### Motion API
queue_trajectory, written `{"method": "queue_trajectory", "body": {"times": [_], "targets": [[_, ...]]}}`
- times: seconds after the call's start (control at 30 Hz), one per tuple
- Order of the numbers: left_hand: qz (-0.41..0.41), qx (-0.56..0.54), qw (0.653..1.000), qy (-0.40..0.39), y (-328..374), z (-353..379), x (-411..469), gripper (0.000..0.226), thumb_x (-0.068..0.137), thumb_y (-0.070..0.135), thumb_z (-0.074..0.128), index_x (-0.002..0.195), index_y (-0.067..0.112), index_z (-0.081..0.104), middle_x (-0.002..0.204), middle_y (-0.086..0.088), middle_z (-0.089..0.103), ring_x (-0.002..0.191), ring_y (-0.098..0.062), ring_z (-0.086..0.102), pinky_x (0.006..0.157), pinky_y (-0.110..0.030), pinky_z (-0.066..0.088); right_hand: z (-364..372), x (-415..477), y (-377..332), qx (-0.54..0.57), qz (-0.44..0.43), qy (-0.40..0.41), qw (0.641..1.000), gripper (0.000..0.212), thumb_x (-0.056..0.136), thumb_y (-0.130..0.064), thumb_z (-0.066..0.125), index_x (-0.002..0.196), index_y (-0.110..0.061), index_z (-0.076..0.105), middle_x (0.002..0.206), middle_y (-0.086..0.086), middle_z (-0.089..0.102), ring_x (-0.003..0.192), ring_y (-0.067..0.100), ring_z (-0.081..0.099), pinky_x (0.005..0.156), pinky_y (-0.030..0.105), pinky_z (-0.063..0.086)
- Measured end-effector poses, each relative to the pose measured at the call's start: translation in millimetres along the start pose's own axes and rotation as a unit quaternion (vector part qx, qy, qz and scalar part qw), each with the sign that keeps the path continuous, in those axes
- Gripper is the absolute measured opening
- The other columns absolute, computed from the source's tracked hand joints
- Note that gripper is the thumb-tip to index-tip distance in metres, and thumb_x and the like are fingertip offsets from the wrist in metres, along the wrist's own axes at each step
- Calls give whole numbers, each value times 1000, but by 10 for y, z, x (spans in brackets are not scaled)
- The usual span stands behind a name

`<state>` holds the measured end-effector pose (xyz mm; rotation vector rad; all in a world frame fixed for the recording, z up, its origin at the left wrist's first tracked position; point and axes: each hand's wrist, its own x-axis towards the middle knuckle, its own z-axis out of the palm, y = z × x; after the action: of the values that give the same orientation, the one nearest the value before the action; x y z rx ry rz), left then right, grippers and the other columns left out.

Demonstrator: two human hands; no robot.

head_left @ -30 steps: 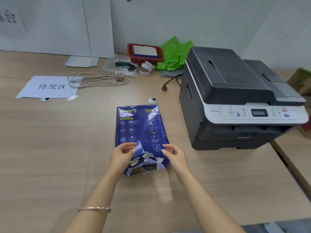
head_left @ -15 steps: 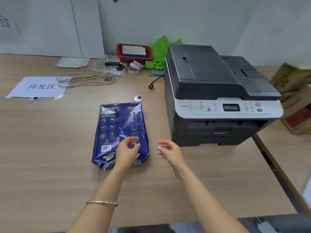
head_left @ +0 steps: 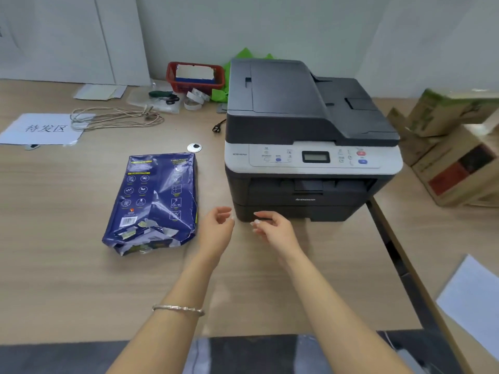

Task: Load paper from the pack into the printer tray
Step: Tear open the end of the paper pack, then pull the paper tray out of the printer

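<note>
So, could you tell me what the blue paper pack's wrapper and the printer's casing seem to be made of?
Paper pack wrapper: glossy coated paper or film, judging by its shiny creases and torn white edge. Printer casing: apparently moulded plastic, matte dark grey with a smoother pale control panel.

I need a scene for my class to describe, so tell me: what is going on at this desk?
A person is loading a printer with paper. The blue paper pack, torn open at its near end, lies on the desk left of the printer. Both hands are empty: the left hand is beside the pack, the right hand is near the closed bottom tray.
</note>
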<state>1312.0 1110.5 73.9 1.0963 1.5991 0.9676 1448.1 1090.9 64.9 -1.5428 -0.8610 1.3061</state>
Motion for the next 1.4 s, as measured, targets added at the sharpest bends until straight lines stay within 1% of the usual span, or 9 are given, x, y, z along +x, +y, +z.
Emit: {"method": "queue_trajectory", "body": {"times": [0.17,0.43,0.77,0.87,0.93,1.0,1.1,1.27,1.4], "targets": [[-9,-19,999,-35,22,440,-97,21,89,13,56,109,12,62,102,-2,61,92,-15,55,62,-17,40,-270,-6,-35,28,2,38,999,19,89,-4,58,105,-11,65,93,5,66,76,13,62,74,20,51],[-45,-52,994,-85,-138,1000,-253,20,88,11,57,106,6,66,98,-2,62,93,-14,55,73,-20,41,-733,-49,184,86,46,96,991,19,89,-4,58,105,-8,66,96,7,65,77,11,60,67,17,49],[-265,-274,922,-61,-296,1724,-4,14,92,18,55,83,9,58,64,-2,61,56,-10,56,55,-19,48,-1290,447,469,284,149,111,941,10,93,-1,50,96,-6,57,90,9,59,83,19,59,74,21,48],[-274,-328,901,-71,-355,1894,116,33,91,19,57,116,-2,57,100,2,66,85,-8,62,87,-24,49,-1338,624,497,332,175,79,924,8,95,-7,49,97,-7,57,105,12,58,104,22,54,100,32,42],[-247,-363,890,-121,-337,1938,144,32,91,17,57,116,-1,60,129,13,54,93,6,61,91,-18,45,-1338,727,513,367,183,58,910,8,94,-12,54,97,-8,60,98,9,60,96,20,57,94,30,45],[-211,-389,882,-163,-335,1962,168,21,88,24,60,96,5,67,109,16,67,74,0,66,77,-17,50,-1321,787,522,399,170,30,901,17,91,-18,59,101,-5,63,92,8,65,87,19,62,82,26,49],[-177,-417,876,-165,-333,1975,159,40,86,31,63,110,0,67,115,-15,69,111,-26,64,102,-35,44,-1343,798,558,427,134,-14,894,31,91,-30,61,104,-3,68,86,7,74,80,17,70,77,26,54],[-164,-414,878,-174,-361,2067,147,56,76,46,71,103,-3,66,126,-17,58,114,-30,57,111,-41,37,-1399,749,571,441,102,-41,891,62,94,-48,46,43,-17,64,44,-5,60,41,5,59,70,25,45],[-162,-378,895,-172,-344,2060,120,53,81,56,60,83,5,75,105,-23,63,100,-32,57,105,-43,40,-1360,735,549,454,120,-54,882,55,87,-55,52,68,-6,69,59,1,68,54,11,68,73,29,53]]}}
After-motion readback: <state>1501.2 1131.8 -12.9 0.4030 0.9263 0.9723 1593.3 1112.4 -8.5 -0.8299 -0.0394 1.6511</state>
